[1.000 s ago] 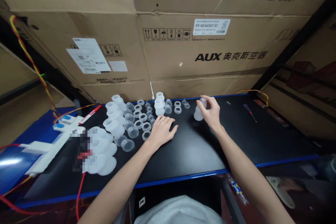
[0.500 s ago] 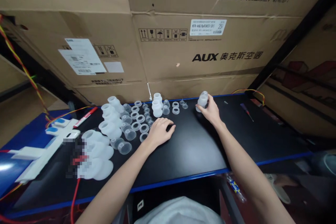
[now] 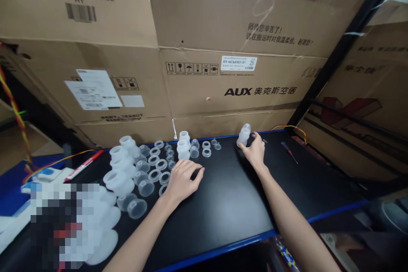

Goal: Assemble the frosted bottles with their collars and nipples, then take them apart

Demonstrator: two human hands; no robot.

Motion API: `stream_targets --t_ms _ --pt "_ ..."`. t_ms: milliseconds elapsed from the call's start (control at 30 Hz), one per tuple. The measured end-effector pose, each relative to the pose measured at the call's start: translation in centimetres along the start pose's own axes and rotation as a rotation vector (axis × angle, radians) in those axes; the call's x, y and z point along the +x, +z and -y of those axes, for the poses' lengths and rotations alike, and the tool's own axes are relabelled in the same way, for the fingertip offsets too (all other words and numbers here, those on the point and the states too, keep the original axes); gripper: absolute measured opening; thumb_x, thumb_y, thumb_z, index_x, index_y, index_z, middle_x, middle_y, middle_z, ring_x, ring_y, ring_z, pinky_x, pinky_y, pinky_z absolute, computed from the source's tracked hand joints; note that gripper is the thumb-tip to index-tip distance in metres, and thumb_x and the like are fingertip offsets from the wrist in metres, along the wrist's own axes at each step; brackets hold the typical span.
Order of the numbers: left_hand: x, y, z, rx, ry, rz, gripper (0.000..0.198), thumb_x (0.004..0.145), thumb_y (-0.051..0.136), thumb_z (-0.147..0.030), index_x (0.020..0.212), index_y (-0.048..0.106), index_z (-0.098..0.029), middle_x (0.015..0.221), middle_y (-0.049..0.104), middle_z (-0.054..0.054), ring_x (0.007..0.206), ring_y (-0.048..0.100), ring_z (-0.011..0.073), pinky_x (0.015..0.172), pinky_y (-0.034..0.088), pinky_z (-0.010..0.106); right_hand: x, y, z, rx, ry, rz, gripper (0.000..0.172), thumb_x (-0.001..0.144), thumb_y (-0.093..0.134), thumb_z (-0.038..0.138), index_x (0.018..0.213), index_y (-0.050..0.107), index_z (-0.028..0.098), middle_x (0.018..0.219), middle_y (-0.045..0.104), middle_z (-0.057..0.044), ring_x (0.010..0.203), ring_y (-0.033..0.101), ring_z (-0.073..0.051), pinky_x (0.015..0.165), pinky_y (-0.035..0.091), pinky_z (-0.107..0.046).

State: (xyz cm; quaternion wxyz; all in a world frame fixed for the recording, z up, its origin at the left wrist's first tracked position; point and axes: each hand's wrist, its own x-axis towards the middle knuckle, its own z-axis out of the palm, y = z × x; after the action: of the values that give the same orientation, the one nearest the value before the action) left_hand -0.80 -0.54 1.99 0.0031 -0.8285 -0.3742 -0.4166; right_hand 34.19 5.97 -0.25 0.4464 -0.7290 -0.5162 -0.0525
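Note:
A translucent baby bottle (image 3: 244,135) with a clear domed cap stands upright near the black table's back edge. My right hand (image 3: 255,151) is beside it, fingers spread away from the bottle and thumb close to its base; whether the thumb touches cannot be made out. My left hand (image 3: 183,180) rests on the tabletop with fingers loosely bent and thumb apart, holding nothing. Just beyond it are white bottle bodies (image 3: 183,149), clear caps (image 3: 194,151), ring collars (image 3: 206,152) and small clear nipples (image 3: 217,146). Part of the ring group is hidden behind my left hand.
More bottle bodies (image 3: 119,183), caps (image 3: 137,208) and rings (image 3: 154,175) lie in rows at left. A red-and-white marker (image 3: 83,165) lies beyond them. A screwdriver (image 3: 289,152) is at right. Cardboard (image 3: 197,114) walls the back; a black post (image 3: 347,46) rises at right.
My right hand's fingers have come away from the baby bottle, which now stands on the table. My left hand stays resting on the tabletop. The camera view has tilted up.

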Motion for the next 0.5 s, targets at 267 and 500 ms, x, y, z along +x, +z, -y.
stream_targets --t_ms 267,500 --pt "0.8 -1.3 2.5 0.144 -0.199 -0.264 0.014 0.099 0.067 -0.028 0.108 0.077 -0.026 0.117 0.077 0.01 0.111 0.071 0.0311 0.101 0.056 0.049 -5.3 1.5 6.8 0.175 -0.454 0.114 0.037 0.103 0.062 0.04 0.137 0.067 0.025 0.142 0.061 -0.018 0.133 0.059 -0.036 0.114 0.048 -0.057" --pt "0.6 -0.4 4.9 0.048 -0.336 -0.138 0.043 0.101 0.067 -0.038 0.143 0.067 -0.03 0.157 0.058 0.014 0.146 0.056 0.0372 0.121 0.047 0.06 -6.9 3.4 8.1 0.007 -0.651 0.589 0.045 0.106 0.064 0.051 0.148 0.068 0.035 0.168 0.049 -0.011 0.159 0.034 -0.047 0.122 0.037 -0.071"
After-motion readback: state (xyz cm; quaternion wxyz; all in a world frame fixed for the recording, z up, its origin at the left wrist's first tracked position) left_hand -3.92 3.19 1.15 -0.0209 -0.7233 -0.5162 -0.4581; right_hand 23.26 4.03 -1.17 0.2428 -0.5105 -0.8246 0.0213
